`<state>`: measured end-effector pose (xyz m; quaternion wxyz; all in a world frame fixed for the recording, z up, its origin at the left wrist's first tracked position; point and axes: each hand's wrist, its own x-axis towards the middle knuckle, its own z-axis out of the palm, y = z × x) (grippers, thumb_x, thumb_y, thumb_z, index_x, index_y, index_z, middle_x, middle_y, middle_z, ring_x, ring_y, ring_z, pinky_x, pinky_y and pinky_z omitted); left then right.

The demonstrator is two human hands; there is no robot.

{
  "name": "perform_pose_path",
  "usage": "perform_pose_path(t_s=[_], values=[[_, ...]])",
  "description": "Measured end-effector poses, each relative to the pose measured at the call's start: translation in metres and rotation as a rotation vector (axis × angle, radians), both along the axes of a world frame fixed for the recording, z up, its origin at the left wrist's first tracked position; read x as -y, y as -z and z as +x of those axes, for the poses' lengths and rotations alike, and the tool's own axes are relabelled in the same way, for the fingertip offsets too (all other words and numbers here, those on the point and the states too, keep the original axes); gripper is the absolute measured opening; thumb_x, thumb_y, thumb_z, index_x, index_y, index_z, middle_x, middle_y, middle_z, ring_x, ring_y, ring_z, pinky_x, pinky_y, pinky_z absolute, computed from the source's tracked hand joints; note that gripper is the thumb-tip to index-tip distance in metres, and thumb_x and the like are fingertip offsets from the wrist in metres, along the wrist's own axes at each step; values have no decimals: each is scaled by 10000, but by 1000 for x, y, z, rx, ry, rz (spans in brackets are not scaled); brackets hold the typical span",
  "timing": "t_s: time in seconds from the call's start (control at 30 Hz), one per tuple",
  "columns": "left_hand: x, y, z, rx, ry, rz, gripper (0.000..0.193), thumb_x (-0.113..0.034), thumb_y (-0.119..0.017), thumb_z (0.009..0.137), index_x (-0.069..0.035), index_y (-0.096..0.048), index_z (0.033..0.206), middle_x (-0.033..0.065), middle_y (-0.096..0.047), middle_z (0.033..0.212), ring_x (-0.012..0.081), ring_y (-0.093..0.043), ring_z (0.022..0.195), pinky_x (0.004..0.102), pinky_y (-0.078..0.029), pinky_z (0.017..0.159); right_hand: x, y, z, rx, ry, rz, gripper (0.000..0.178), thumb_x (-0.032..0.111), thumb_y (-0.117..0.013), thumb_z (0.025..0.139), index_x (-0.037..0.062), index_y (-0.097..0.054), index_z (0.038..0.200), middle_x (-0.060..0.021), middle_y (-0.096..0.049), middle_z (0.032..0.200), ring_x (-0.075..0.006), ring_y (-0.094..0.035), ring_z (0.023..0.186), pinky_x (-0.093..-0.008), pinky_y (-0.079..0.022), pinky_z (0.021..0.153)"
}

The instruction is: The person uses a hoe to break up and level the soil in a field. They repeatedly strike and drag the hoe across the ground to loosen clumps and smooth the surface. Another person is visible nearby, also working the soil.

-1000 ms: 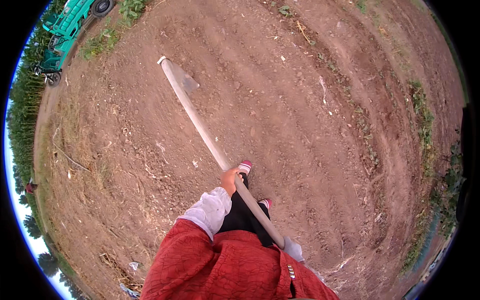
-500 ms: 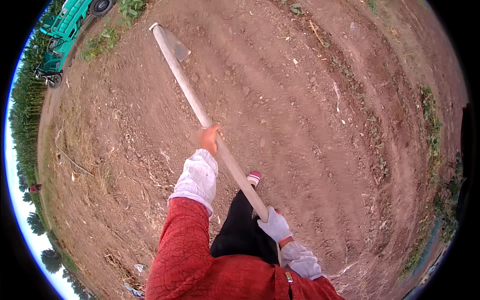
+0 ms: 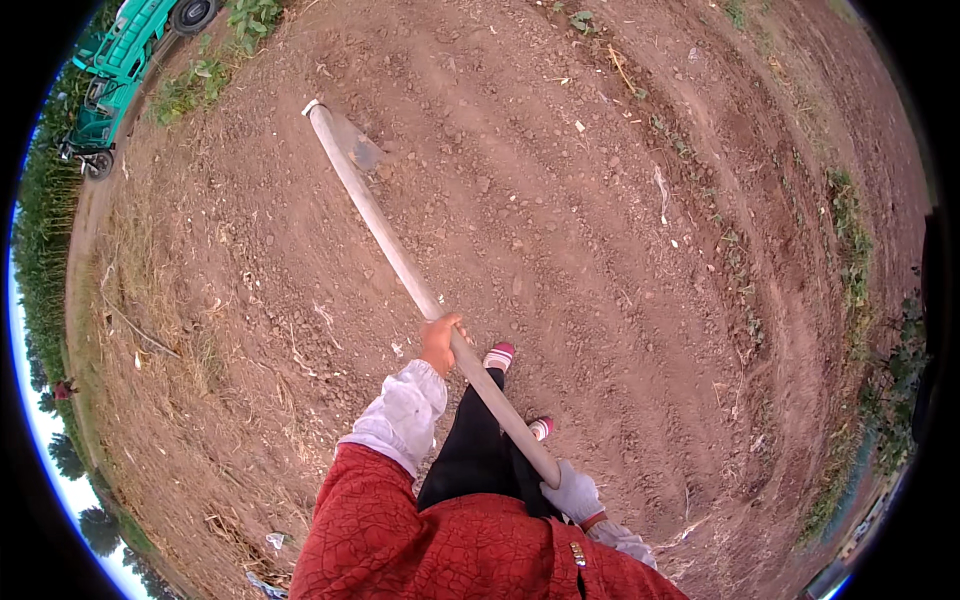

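A long-handled hoe slants across the view, its pale wooden handle running from the upper left down toward my body. Its flat metal blade lies at the far end, at or close to the brown soil. My left hand, bare with a white sleeve cover behind it, is wrapped round the middle of the handle. Close to my waist, my right hand in a white glove grips the near end of the handle. The right fingers are partly hidden by the glove's angle.
Loose, raked soil with small clods spreads all round. My striped shoes stand below the handle. Dry stalks litter the left side. A green three-wheeled cart is at the far left; a distant person appears lower down.
Both hands and the hoe have moved back toward my body, and the blade has come nearer. My second shoe now shows beside the handle.
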<state>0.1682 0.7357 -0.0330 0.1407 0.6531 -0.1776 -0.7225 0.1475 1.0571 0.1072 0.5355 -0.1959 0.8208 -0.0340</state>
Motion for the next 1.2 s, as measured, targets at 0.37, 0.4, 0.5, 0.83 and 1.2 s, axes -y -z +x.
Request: perform_pose_path(t_s=[0.37, 0.4, 0.5, 0.83, 1.2], values=[[78, 17, -21, -34, 112, -107, 93, -79, -558, 692, -48, -470, 688, 44, -443, 562, 157, -454, 452, 319, -423, 428, 64, 28, -6, -109, -16, -198, 307, 311, -540, 679, 52, -461, 825, -200, -554, 637, -334, -569, 604, -440, -442, 536], [75, 18, -23, -28, 117, -91, 95, -79, -559, 693, -46, -470, 690, 45, -445, 563, 156, -455, 452, 320, -423, 425, 59, 27, -2, -111, 17, -185, 334, 316, -550, 675, 33, -454, 823, -205, -554, 641, -345, -566, 608, -443, -442, 537], [33, 19, -9, 37, 132, -145, 93, -52, -551, 664, -5, -479, 627, 77, -456, 506, 183, -460, 400, 315, -411, 369, 24, 17, 20, -44, 40, -177, 347, 313, -562, 667, 32, -446, 834, -210, -556, 651, -359, -561, 623, -443, -442, 542], [-90, -1, 20, 18, 142, -120, 120, -81, -558, 662, -15, -472, 610, 85, -459, 518, 189, -457, 399, 321, -402, 377, -99, -9, 46, 34, 87, -120, 387, 307, -575, 654, 37, -415, 881, -218, -557, 745, -394, -540, 716, -463, -429, 611], [-254, -26, 54, -81, 141, -28, 119, -101, -540, 690, -62, -444, 631, 53, -440, 531, 182, -452, 427, 321, -413, 411, -262, -40, 77, -20, 88, -107, 425, 367, -583, 653, 77, -442, 929, -213, -561, 718, -387, -546, 710, -456, -431, 602]])
